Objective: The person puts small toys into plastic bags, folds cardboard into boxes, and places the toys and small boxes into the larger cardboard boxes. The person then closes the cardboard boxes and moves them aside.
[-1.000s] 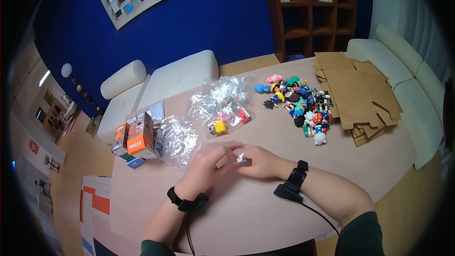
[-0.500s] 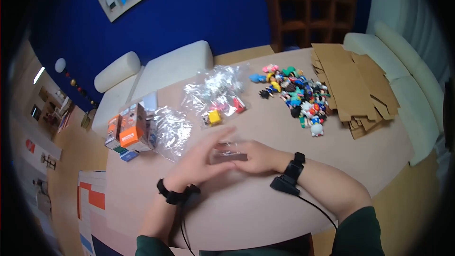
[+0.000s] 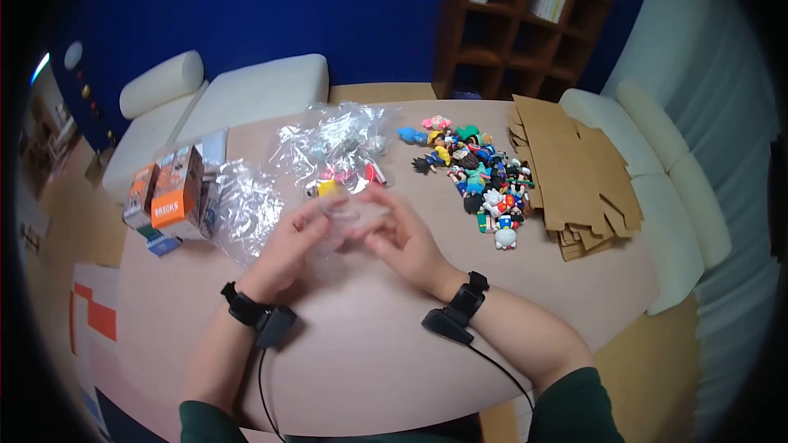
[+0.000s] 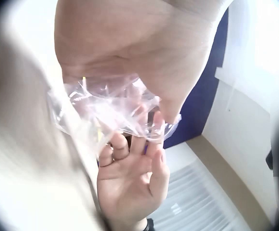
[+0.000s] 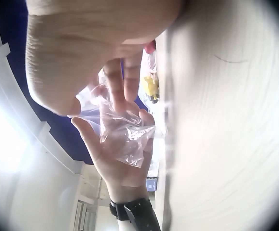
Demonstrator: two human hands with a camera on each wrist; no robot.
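Note:
A crumpled clear plastic bag [image 4: 110,108] stretches between my two hands above the near middle of the table. My left hand [image 3: 287,244] grips its left side; in the right wrist view the film [image 5: 125,137] lies across that hand's palm. From the other side my right hand [image 3: 414,248] pinches the bag with thumb and fingers, palm turned inward. Motion blurs the film in the head view. Just beyond the fingertips lie a yellow piece [image 3: 328,187] and larger clear bags [image 3: 341,135] with coloured items.
Orange-and-white boxes marked BRICKS [image 3: 176,197] stand at the table's left, beside another flat clear bag [image 3: 246,217]. Right of centre lies a heap of small toy figures [image 3: 480,172]. Flattened cardboard [image 3: 574,168] is stacked along the right edge, near a white sofa [image 3: 673,180].
The hands have risen away from the near table and moved forward, with the clear bag now spread between them. The left hand has turned its palm inward. The head view has shifted to the right.

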